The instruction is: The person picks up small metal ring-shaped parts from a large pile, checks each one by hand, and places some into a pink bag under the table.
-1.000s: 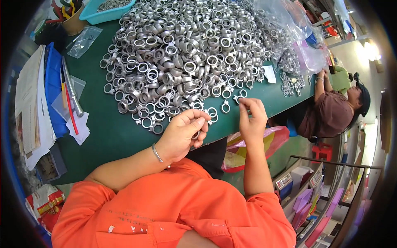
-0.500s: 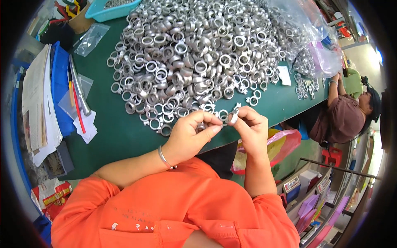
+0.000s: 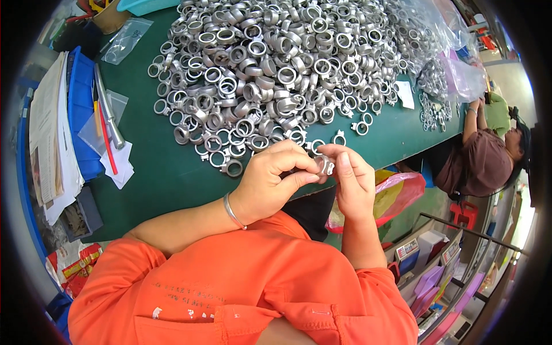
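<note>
Between my hands, just off the table's front edge, is a small silver metal ring with raised lugs on its outer side. My left hand, with a bangle at its wrist, pinches the ring's left side between thumb and fingertips. From the other side, the thumb and fingers of my right hand close around it, hiding part of the ring. Beyond my fingers a large heap of similar metal rings covers much of the green table, and a few loose ones lie along its near edge.
Left of the heap stand a blue tray with papers, a red pen and a metal rod. A pink-rimmed plastic bag hangs below the table edge. At the far right sits another person.
The ring has turned between my fingers, so its lugs now face right. My right fingers have shifted around it. The whole view has moved slightly.
</note>
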A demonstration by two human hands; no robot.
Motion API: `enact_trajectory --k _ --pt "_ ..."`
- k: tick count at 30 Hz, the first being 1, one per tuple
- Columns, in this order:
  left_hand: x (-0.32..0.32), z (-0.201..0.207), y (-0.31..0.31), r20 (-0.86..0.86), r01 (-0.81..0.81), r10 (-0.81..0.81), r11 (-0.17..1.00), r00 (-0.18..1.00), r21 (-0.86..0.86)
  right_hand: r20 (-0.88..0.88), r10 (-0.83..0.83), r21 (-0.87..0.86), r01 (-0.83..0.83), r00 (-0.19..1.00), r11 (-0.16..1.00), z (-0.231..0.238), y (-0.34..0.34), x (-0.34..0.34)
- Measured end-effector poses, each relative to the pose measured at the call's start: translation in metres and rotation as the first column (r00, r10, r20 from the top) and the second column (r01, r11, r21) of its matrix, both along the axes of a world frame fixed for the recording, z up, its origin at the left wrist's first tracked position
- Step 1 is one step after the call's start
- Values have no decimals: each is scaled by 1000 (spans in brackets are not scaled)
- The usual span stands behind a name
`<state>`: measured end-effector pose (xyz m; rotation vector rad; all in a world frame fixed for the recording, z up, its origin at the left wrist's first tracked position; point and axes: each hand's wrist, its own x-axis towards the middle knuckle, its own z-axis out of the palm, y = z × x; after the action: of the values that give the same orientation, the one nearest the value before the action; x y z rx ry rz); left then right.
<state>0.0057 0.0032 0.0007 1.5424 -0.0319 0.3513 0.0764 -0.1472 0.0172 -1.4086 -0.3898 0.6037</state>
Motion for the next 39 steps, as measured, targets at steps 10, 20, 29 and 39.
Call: enact_trajectory --k 10,20,29,39 --pt "-1 13 -3 -224 -55 -1 969 974 -242 -105 69 337 -29 992 941 -14 -8 0" --pt "-2 4 -5 -192 -37 -13 966 981 -254 -359 -11 332 139 933 933 -19 -4 -10" --pt "-1 1 -2 -145 8 -20 996 989 -86 -412 -13 265 133 911 955 -22 -3 -9" --pt "-1 0 -1 -140 7 -12 999 990 -40 -385 -49 217 142 922 966 -21 -3 -9"
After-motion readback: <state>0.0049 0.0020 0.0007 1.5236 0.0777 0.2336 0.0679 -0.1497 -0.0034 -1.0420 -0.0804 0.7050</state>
